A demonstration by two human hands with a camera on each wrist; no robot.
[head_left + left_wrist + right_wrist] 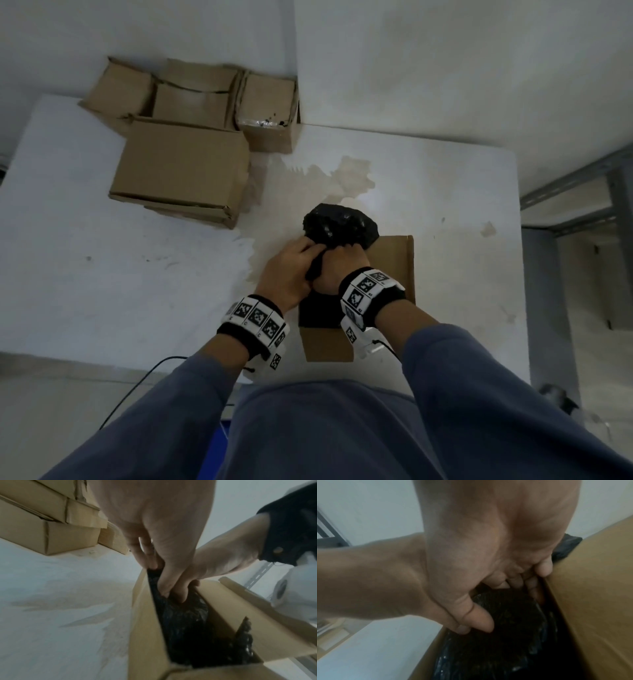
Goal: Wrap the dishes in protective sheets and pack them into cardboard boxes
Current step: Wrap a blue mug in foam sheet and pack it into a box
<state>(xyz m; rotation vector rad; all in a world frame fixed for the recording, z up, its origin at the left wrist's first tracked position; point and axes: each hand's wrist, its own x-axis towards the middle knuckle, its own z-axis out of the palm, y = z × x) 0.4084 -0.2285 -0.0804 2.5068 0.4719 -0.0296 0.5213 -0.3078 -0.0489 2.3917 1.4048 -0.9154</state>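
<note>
A bundle in black protective wrap (340,226) sticks out over the far rim of an open cardboard box (394,267) near the table's front edge. My left hand (305,253) and right hand (342,257) meet at the box mouth, both curled into the wrap. In the left wrist view my left fingers (171,588) dig into the black wrap (185,622) between the box walls (147,628). In the right wrist view my right thumb (479,619) and curled fingers hold the wrap (505,635) against the box wall (590,601). The dish itself is hidden.
Several closed cardboard boxes (181,164) are stacked at the table's back left by the wall. The white table (102,274) has a pale stain in its middle. Grey metal shelving (582,192) stands off the right edge. A black cable (144,380) hangs at the front.
</note>
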